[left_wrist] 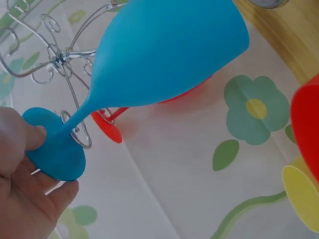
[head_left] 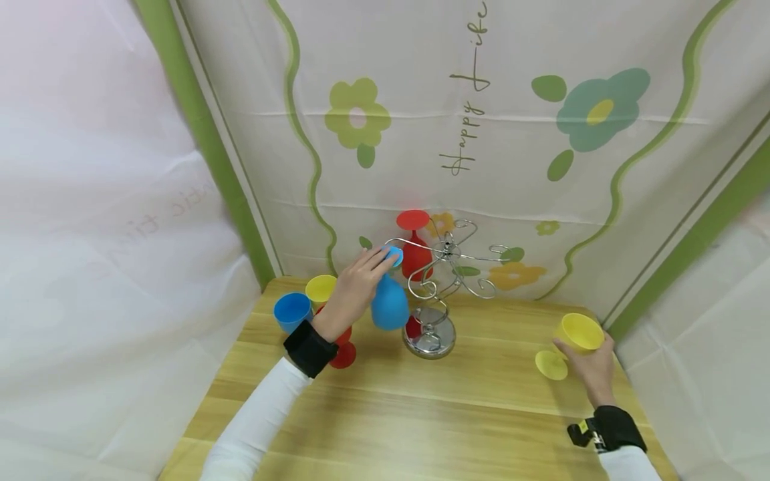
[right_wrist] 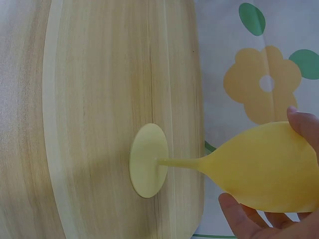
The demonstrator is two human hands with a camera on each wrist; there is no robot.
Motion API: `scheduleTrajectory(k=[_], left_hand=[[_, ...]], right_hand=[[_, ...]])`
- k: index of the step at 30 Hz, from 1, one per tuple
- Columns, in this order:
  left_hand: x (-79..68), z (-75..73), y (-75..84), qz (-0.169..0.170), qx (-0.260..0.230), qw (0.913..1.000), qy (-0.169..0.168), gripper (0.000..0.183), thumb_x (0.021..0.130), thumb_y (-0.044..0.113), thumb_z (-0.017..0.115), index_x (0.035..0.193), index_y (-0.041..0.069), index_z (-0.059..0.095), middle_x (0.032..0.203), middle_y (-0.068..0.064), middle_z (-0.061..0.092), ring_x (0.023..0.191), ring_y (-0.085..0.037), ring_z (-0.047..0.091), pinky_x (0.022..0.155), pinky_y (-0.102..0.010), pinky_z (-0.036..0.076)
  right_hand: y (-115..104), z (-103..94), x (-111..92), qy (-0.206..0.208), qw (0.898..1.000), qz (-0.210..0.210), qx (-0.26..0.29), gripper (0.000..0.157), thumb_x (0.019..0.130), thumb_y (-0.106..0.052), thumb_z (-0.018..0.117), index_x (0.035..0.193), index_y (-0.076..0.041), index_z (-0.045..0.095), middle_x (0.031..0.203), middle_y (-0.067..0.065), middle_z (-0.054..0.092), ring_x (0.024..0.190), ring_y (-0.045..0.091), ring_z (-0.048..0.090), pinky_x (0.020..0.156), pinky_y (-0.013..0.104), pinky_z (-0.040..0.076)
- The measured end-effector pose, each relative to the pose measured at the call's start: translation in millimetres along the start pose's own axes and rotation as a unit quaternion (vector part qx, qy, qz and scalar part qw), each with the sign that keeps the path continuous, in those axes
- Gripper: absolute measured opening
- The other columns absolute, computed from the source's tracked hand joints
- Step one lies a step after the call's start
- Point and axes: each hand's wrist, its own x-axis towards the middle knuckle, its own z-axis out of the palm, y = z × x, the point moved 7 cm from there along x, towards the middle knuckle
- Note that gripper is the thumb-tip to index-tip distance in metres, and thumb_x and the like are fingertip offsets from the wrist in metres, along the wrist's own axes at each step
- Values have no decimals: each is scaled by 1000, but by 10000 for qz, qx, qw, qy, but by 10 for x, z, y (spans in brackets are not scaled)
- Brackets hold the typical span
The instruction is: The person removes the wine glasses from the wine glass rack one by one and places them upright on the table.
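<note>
My left hand (head_left: 356, 280) pinches the round foot of a blue goblet (head_left: 390, 306), which hangs bowl down. In the left wrist view its stem (left_wrist: 77, 119) lies in a curled wire hook of the silver rack (left_wrist: 61, 56), with thumb and fingers on the foot (left_wrist: 62, 159). Another goblet, red (head_left: 415, 259), hangs upside down from the rack just behind the blue one. Far to the right, my right hand (head_left: 592, 373) grips a yellow goblet (head_left: 579, 334) round its bowl. This goblet is upright, its foot (right_wrist: 148, 160) close over the wooden table.
Left of the rack's round metal base (head_left: 446, 339) stand a blue goblet (head_left: 293, 310), a yellow goblet (head_left: 321, 287) and a red goblet (head_left: 343, 355), partly hidden by my left arm. Several wire hooks curl out on the rack's right side. A printed curtain (head_left: 409, 60) hangs behind the table.
</note>
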Motion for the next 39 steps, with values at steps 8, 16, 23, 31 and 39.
scheduleTrajectory(k=[8,16,23,31,39], left_hand=[[-237,-92,-200,-831,-547,9917,817,54,85,-4,65,135,7,49,134,-15,50,128,-23,35,101,-44,38],[-565,-88,-340,-1838,-1342,9603,1615,36,95,-1,52,131,5,52,90,-14,65,69,-17,59,43,-27,46],[-780,-136,-239,-2194,-1467,9521,1542,32,97,5,51,129,6,53,58,0,34,45,-12,33,37,-24,23],[-931,-137,-69,-2352,-1744,9428,1591,30,96,7,53,126,2,52,56,-1,44,48,-14,43,40,-26,34],[-1073,208,-17,-2942,-2641,9140,914,28,97,8,53,123,-1,53,75,-12,64,60,-19,58,56,-39,55]], right_hand=[[-4,1,-11,-192,9998,-32,-90,110,79,-36,76,149,-8,-3,148,28,14,131,41,17,106,63,20],[3,-159,-120,-592,9982,69,-79,121,81,-37,74,142,-24,-30,150,25,-15,133,43,0,104,69,15],[-225,-496,-241,-256,9992,-314,-6,115,83,-30,73,144,-29,-24,153,15,-15,136,31,-5,107,65,9],[-927,-298,-429,-480,9872,-1490,316,112,81,-11,75,147,-32,-13,155,-1,-5,136,13,1,115,37,9],[-1429,366,-759,-1644,9511,-2393,1057,119,74,7,75,149,-26,-11,155,11,1,136,29,9,111,29,23]])
